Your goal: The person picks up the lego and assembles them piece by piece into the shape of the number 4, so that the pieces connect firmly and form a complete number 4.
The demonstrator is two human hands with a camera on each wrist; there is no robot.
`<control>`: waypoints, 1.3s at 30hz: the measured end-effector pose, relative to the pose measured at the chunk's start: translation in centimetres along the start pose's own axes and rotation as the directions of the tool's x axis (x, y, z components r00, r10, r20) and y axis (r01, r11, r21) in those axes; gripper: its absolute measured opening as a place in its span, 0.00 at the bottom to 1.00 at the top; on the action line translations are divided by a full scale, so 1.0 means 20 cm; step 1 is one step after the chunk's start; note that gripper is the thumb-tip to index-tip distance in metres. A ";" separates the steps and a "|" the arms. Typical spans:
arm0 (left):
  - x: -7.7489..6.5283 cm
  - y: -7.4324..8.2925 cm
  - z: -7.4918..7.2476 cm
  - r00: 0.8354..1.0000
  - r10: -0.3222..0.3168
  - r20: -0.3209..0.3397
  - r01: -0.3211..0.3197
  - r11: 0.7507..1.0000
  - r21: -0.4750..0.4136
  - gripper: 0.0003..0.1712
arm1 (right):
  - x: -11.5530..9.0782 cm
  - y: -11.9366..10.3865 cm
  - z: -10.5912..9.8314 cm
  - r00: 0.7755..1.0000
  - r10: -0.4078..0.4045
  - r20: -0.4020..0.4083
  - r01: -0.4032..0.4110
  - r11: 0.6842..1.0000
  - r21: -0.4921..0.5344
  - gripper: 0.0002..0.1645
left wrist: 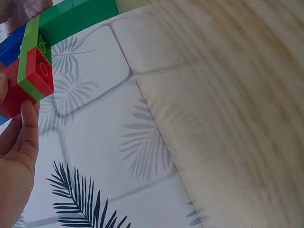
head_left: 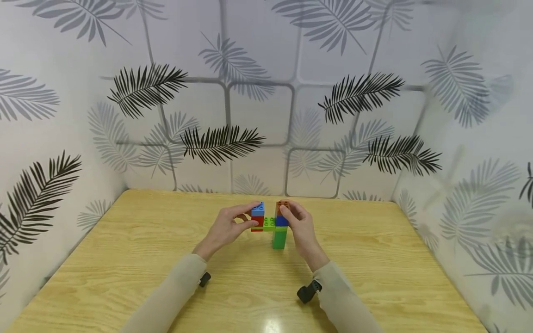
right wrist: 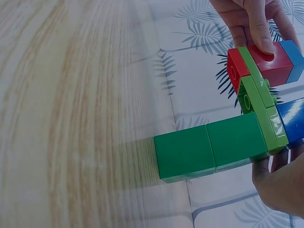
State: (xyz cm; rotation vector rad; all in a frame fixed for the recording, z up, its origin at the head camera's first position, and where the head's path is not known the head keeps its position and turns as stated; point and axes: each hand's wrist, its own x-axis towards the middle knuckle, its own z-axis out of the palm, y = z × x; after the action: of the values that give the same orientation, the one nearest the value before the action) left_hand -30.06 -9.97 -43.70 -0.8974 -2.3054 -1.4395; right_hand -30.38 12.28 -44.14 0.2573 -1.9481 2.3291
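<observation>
A toy brick structure stands on the table in front of me, on two stacked green bricks (head_left: 279, 239). Lime-green plates (head_left: 269, 225) reach left from the top of that column. My left hand (head_left: 225, 227) pinches the left end, where a red brick (right wrist: 271, 64) sits above the plate under a light blue brick (head_left: 258, 209). A small red piece (right wrist: 234, 67) hangs below the plate. On the right, my right hand (head_left: 304, 232) grips a dark blue brick (head_left: 281, 222) and the brown brick (head_left: 279, 206) on top of it. Part of both bricks is hidden by its thumb.
The wooden table (head_left: 166, 240) reaches back to a wall (head_left: 258, 115) with a leaf pattern, and similar walls rise at both sides. A dark strap device (head_left: 307, 293) is worn at the right wrist, and another (head_left: 204, 279) at the left.
</observation>
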 end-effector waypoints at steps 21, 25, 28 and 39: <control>0.04 -0.06 -0.04 0.959 -0.279 0.057 0.282 0.958 -0.048 0.33 | -0.03 0.08 -0.15 0.901 0.307 0.306 -0.195 0.918 -0.346 0.39; 0.06 -0.10 -0.05 0.911 -0.396 0.116 0.410 0.900 -0.145 0.38 | -0.02 0.08 -0.14 0.874 0.374 0.309 -0.266 0.903 -0.337 0.40; 0.07 -0.13 -0.05 0.868 -0.467 0.170 0.493 0.850 -0.184 0.41 | 0.00 0.08 -0.13 0.864 0.397 0.311 -0.292 0.896 -0.334 0.40; 0.10 -0.20 -0.01 0.754 -0.604 0.259 0.652 0.738 -0.174 0.41 | 0.04 0.10 -0.13 0.833 0.481 0.274 -0.357 0.845 -0.398 0.36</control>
State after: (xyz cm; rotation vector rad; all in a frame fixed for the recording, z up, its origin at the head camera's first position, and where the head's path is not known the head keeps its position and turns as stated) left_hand -34.05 -10.61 -45.40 -0.2875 -2.7731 -2.0315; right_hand -31.63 14.46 -46.28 0.2619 -2.8037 2.2500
